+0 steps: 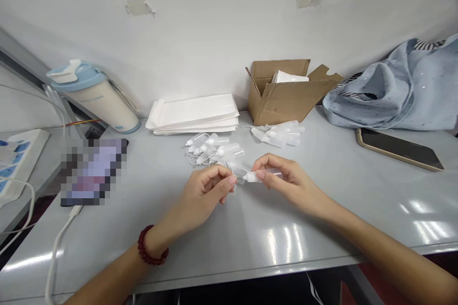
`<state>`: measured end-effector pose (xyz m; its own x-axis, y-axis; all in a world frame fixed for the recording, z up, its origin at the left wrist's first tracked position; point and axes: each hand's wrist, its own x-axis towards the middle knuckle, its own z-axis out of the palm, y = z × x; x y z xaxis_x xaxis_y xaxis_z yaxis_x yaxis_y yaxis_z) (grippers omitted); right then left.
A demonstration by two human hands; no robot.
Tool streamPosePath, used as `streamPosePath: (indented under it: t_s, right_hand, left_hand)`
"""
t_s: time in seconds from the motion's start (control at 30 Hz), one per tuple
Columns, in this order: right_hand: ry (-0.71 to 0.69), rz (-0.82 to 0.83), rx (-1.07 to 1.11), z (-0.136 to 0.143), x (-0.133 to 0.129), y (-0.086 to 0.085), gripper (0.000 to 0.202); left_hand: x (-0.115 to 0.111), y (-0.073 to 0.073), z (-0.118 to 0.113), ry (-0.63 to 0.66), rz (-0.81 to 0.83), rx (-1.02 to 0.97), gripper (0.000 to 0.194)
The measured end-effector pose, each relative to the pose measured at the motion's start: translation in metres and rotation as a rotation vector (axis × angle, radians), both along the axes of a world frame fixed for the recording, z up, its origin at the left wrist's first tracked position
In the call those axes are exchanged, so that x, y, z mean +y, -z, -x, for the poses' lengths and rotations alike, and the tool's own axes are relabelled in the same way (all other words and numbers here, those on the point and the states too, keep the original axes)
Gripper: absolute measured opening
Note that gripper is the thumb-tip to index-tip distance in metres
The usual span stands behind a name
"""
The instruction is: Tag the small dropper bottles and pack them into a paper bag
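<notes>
In the middle of the table my right hand (286, 178) is closed round a small clear squeeze bottle (252, 177), its white nozzle pointing left. My left hand (207, 190) is pinched just off that nozzle tip; what its fingers grip, if anything, is too small to make out. Just behind the left hand lies a pile of similar small bottles (227, 149), with thin white cords looped among them. Further back, in front of the cardboard box, is a second group of small bottles (286, 131).
A stack of white envelopes (195, 109) and an open cardboard box (286, 102) stand along the wall. At left are a tumbler (103, 100), a plugged-in phone (95, 171) and a power strip (25, 162). A second phone (400, 148) and blue cloth bag (393, 90) lie right.
</notes>
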<state>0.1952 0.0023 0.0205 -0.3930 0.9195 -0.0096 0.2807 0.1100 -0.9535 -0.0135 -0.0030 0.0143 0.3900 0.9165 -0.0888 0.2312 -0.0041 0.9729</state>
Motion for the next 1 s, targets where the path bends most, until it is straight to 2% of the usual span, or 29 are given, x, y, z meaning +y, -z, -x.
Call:
streamPosePath:
  t_s: [0.27,0.5,0.67,1.0]
  right_hand:
    - [-0.029,0.003,-0.045,-0.0019,0.001,0.0002,0.013]
    - [0.015,-0.014,0.002,-0.0031,0.0011,-0.0042,0.015]
    - [-0.006,-0.018,0.033,-0.0039,-0.0005,-0.0039,0.015]
    - [-0.018,-0.006,0.066,-0.0025,-0.0023,-0.0032,0.013]
  left_hand:
    - [-0.007,0.0034,-0.003,0.019,-0.164,0.183,0.022]
    - [-0.006,-0.0024,0.0003,0.024,-0.065,0.042,0.021]
    - [-0.006,-0.0053,0.0003,0.056,-0.002,-0.074,0.02]
    - [-0.0046,-0.0005,-0.0002,0.082,0.01,-0.112,0.018]
